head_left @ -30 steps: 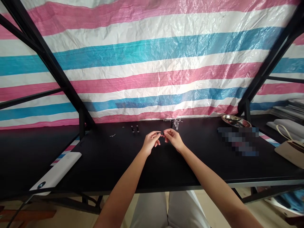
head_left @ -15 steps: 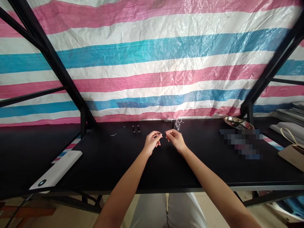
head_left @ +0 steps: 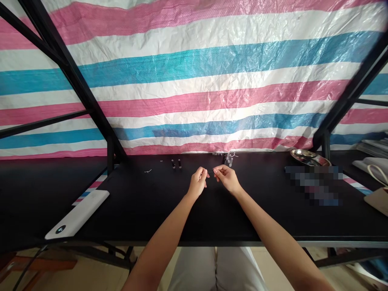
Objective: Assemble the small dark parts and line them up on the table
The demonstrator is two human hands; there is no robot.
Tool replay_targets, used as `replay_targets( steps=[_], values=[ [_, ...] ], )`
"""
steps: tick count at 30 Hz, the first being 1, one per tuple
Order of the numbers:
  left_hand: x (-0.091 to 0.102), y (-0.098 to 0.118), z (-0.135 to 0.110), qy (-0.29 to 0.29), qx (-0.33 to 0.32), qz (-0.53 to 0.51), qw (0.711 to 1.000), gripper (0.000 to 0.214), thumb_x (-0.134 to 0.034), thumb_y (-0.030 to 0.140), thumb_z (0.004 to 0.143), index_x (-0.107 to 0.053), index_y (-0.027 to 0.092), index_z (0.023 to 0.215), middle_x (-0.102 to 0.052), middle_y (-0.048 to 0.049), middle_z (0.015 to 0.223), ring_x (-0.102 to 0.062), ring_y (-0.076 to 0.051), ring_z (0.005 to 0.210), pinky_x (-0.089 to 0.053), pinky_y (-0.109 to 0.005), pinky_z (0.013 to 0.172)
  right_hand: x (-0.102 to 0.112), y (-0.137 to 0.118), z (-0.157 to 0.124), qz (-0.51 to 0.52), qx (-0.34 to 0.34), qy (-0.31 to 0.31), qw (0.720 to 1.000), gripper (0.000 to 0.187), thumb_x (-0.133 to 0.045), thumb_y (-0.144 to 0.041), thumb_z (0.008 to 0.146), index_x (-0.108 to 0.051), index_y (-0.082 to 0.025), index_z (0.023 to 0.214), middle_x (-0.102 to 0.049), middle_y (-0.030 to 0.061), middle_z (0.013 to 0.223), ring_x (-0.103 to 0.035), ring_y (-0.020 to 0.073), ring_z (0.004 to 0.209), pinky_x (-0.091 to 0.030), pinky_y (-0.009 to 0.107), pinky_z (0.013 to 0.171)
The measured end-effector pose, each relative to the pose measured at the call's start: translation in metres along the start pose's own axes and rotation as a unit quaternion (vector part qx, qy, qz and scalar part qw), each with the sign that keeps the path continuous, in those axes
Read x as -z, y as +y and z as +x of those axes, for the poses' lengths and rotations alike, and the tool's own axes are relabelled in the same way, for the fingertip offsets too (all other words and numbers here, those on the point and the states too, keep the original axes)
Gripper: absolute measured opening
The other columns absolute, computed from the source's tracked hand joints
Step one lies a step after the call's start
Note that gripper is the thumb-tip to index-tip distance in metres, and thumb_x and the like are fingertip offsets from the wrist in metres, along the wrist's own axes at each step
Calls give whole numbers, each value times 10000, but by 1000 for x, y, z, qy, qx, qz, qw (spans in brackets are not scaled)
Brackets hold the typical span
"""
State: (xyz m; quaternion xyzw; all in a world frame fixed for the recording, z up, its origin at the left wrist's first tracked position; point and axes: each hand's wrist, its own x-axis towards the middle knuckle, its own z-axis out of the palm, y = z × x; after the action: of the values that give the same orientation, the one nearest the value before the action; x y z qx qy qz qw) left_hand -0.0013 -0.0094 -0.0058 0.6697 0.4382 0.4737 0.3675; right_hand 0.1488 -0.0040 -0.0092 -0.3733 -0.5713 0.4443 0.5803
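Note:
Over the middle of the black table my left hand point(head_left: 198, 182) and my right hand point(head_left: 227, 178) face each other, fingertips pinched close together. Between them runs a thin dark piece point(head_left: 211, 172), too small to name, with an end in each pinch. Two small dark tubes point(head_left: 173, 163) with lighter ends lie side by side, left of my left hand. Just behind my right hand are several clear and black little tubes point(head_left: 230, 162), partly hidden by its fingers. A row of tiny light pieces point(head_left: 217, 154) sits near them at the back.
A thin white strip point(head_left: 148, 171) lies left on the table point(head_left: 145, 210). A shiny metal dish point(head_left: 311, 157) stands back right, with a blurred-out patch point(head_left: 317, 184) before it. At left is a long white device point(head_left: 79, 214). Black frame legs point(head_left: 110, 155) flank the workspace; a striped sheet point(head_left: 194, 93) hangs behind.
The view has shifted slightly, so the table items sit a little further right. My left hand has turned and its fingers curl more tightly. Both hands keep hold of the thin piece.

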Motion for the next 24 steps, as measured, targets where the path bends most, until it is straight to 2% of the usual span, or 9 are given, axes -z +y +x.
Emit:
replay_targets(
  steps=[8,17,24],
  values=[
    [-1,-11,2,19,7,-37,999,414,-333,519,859,-453,161,692,-594,3,693,-460,-35,367,-366,-192,450,2,0,0,-1,6,-38,999,331,-640,-470,696,-566,-166,803,-555,-15,607,-486,88,481,-400,253,488],
    [1,-11,8,59,65,-99,991,455,-383,579,812,-443,153,665,-567,8,600,-447,-42,328,-270,-177,341,9,0,2,-26,8,-63,998,328,-618,-459,715,-524,-179,859,-547,-12,675,-496,91,540,-437,255,531],
    [0,-11,9,61,72,-114,989,406,-460,553,786,-443,156,705,-564,19,620,-446,-34,320,-278,-162,325,12,0,-2,-184,16,-91,979,285,-545,-425,778,-586,-173,902,-605,25,761,-509,106,579,-439,253,559]
  ],
)
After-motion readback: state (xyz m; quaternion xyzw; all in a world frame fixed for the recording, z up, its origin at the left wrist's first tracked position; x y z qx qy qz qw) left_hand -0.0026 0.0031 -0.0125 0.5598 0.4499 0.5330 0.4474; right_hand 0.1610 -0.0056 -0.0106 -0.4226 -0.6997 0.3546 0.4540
